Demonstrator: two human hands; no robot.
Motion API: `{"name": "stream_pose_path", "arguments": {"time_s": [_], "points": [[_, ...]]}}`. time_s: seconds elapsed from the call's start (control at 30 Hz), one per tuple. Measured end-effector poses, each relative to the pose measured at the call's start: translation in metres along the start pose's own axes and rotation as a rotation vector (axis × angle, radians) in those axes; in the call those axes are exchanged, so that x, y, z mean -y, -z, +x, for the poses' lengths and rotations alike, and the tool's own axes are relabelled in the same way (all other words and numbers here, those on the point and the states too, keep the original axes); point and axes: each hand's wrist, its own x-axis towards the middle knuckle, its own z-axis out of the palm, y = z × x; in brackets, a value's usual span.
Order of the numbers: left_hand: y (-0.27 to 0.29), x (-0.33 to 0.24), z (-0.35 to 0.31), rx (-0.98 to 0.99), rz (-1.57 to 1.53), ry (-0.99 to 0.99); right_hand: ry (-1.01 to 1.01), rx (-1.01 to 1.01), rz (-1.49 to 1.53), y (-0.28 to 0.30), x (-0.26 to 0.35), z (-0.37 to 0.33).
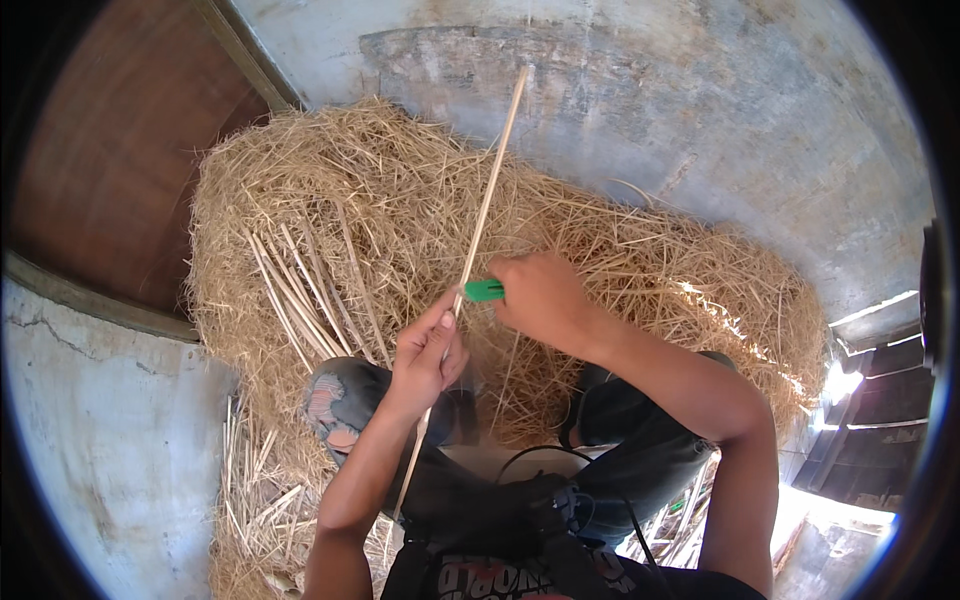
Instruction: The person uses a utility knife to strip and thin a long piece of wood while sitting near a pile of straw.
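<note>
A long, pale, thin stick [490, 190] runs slantwise from near the wall down past my left knee. Around its middle my left hand [431, 350] is closed, with thumb and fingers pinching it. My right hand [545, 300] grips a green-handled cutter [484, 290], just above the left hand. The cutter's front end meets the stick or lies right beside it; its blade is too small to make out.
Straw [400, 190] is heaped in front of me along a worn grey wall [640, 100]. Several cut sticks [300, 290] lie on it at the left. A brown door panel [130, 170] stands at far left. More sticks [250, 490] lie at lower left.
</note>
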Motion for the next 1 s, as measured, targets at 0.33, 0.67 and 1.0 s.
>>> {"name": "stream_pose_path", "arguments": {"time_s": [0.33,0.67,1.0], "points": [[0.005,0.001,0.000,-0.068,-0.076,0.095,-0.070,-0.056,-0.259,-0.024,-0.001,0.018],[-0.008,0.009,-0.015,0.159,-0.015,0.160,-0.509,-0.343,-0.518,0.067,-0.155,0.052],[0.000,0.004,-0.013,0.048,0.272,-0.039,-0.634,-0.548,-0.227,0.111,-0.196,0.008]]}}
